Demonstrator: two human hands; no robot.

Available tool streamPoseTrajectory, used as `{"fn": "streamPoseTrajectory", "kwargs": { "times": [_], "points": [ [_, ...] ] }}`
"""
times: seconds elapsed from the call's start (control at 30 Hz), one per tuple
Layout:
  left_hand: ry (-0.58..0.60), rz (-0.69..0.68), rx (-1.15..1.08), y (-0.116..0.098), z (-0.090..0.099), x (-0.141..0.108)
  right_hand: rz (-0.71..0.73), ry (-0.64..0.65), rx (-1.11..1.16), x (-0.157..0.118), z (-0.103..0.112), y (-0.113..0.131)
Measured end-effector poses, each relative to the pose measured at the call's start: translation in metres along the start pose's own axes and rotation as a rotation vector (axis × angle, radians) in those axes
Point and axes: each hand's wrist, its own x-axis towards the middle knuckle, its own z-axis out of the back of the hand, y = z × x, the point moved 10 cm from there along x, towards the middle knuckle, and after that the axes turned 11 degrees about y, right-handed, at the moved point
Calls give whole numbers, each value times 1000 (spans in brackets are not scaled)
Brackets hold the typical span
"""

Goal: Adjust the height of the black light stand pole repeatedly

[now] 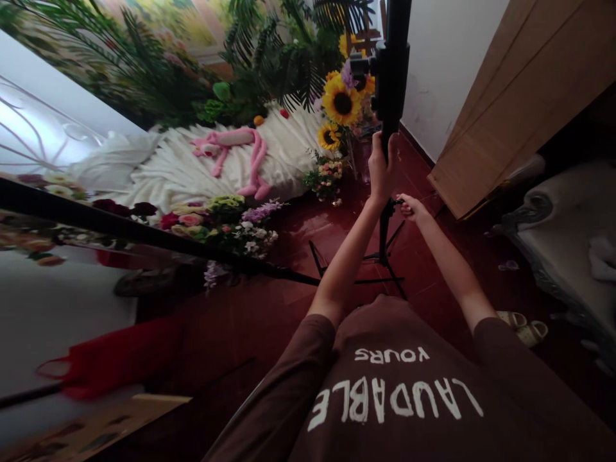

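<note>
A black stand (384,234) with a tall upright pole rises in front of me, its folding legs spread on the red floor. My left hand (382,168) is closed round the pole, below a dark bracket (382,70) with a side clamp. Lower down and to the right, my right hand (410,208) is closed at a small knob (397,202) on the side of the stand. Its fingers partly cover the knob. The top of the pole runs out of view.
Sunflowers (342,101) stand just left of the pole. Beyond lies a pink plush toy (250,144) on a white blanket (178,160). Another black pole (144,234) slants across the left. A wooden panel (500,96), a carved sofa (572,218) and slippers (532,332) are at right.
</note>
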Motion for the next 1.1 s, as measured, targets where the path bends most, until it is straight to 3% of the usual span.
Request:
{"fn": "streamPoseTrajectory", "kwargs": {
  "times": [0.17,0.27,0.37,0.47,0.6,0.7,0.83,0.97,1.1],
  "points": [
    [1,-4,-31,9,-4,-1,-230,77,328,-10,-9,-18],
    [32,14,-36,15,-7,-2,-237,70,395,-11,-12,-21],
    [46,16,3,18,-6,-15,-156,15,401,-7,-12,-20],
    [54,36,42,27,-1,-49,-61,-38,359,-5,-10,-17],
    [172,216,68,63,16,-130,55,-5,366,-6,-14,-15],
    [207,476,100,107,55,-212,135,-20,435,-12,-9,-28],
    [173,875,67,157,137,-325,9,-106,517,-24,-2,-87],
    [-32,1089,127,162,243,-399,-107,-174,532,-33,-6,-141],
    [-360,1124,238,141,343,-421,-185,-130,463,-30,-29,-171]
  ]
}}
